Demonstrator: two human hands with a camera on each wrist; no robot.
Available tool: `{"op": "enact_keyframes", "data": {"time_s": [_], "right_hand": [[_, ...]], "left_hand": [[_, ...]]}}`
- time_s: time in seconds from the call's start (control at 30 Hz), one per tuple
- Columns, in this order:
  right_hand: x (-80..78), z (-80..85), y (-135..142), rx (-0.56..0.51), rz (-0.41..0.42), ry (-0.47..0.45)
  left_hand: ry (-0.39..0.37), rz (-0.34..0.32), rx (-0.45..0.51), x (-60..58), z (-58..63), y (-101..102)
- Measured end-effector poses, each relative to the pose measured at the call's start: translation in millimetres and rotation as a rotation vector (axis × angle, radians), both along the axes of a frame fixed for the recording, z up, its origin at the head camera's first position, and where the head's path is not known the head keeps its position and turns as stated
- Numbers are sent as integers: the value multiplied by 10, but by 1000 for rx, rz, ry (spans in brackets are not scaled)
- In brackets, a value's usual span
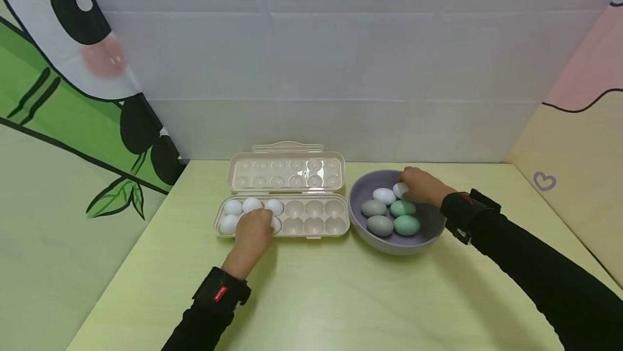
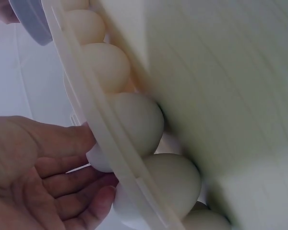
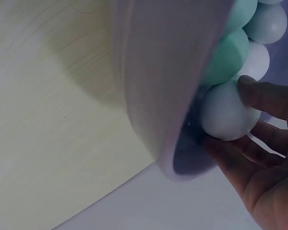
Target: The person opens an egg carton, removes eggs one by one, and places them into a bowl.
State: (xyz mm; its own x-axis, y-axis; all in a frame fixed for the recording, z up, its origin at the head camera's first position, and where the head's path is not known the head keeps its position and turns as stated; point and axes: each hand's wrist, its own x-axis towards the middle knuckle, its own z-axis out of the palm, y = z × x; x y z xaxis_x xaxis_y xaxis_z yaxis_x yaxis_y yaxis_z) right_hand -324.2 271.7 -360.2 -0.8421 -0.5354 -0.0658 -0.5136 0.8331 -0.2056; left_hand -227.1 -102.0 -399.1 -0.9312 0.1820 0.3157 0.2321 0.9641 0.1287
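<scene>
In the head view, my left hand (image 1: 254,232) reaches over the front row of the egg carton (image 1: 313,227), its fingers around a white egg (image 1: 276,225). The left wrist view shows that white egg (image 2: 99,159) above the rim, between the fingers. Other white eggs (image 1: 232,207) sit in the carton's left half; the right half's cups are bare. My right hand (image 1: 422,186) pinches a white egg (image 1: 400,189) inside the purple bowl (image 1: 428,226). Another white egg (image 1: 384,196), two grey eggs (image 1: 379,225) and two green eggs (image 1: 406,225) lie there.
The carton's lid (image 1: 287,172) stands open against the back, near a pale wall sheet (image 1: 340,59). The bowl is close beside the carton's right end. Both rest on a light wooden table (image 1: 311,297). Printed walls stand at both sides.
</scene>
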Motion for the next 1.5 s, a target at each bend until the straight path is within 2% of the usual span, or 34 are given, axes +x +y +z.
{"op": "enact_keyframes", "data": {"time_s": [0.23, 0.4, 0.63, 0.73, 0.87, 1.0, 1.1, 1.27, 1.5], "right_hand": [[-16, -68, -24, 18, 15, 10], [-11, -124, -34, 29, 11, -20], [18, -176, -37, 36, 55, -1], [31, -160, -26, 22, 60, -12], [52, -72, -13, 0, 26, -39], [80, 37, -19, -32, 3, -18], [122, 103, -39, -99, 30, 13], [227, 160, -136, -245, 96, 64], [420, 207, -421, -395, 122, 64]], "left_hand": [[6, -4, 1, 11, 3, 0], [14, -5, 7, 12, -15, -12], [56, -47, -1, -8, -32, -29], [66, -58, 1, -8, -26, -35], [82, -69, 20, -5, 3, -40], [132, -89, 46, -14, 58, -34], [172, -100, 65, -19, 105, -10], [203, -141, 175, -10, 217, 108], [127, -217, 508, -10, 333, 415]]}}
